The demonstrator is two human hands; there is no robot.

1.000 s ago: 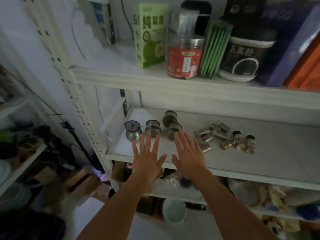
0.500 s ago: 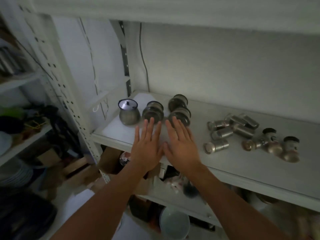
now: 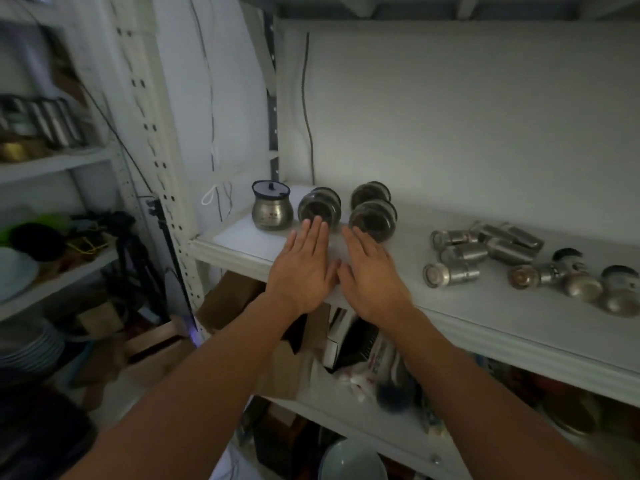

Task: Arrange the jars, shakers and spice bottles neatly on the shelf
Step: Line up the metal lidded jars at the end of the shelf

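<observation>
Lying on their sides at the left end of the white shelf (image 3: pixel 485 317), three jars (image 3: pixel 372 221) sit beside an upright lidded pot (image 3: pixel 270 209), the left hand (image 3: pixel 304 268) and right hand (image 3: pixel 372 275) flat, empty, while lower shelves blur.

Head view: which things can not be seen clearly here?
- Jar contents: too dim to tell in the head view.
- Pot label: too small to read.
- Left hand and right hand palms: they face down, so contact with the shelf cannot be told.
- Rightmost bottle: at the right edge, distorted.
- Lower shelf items: blurred, partly behind the arms.
</observation>
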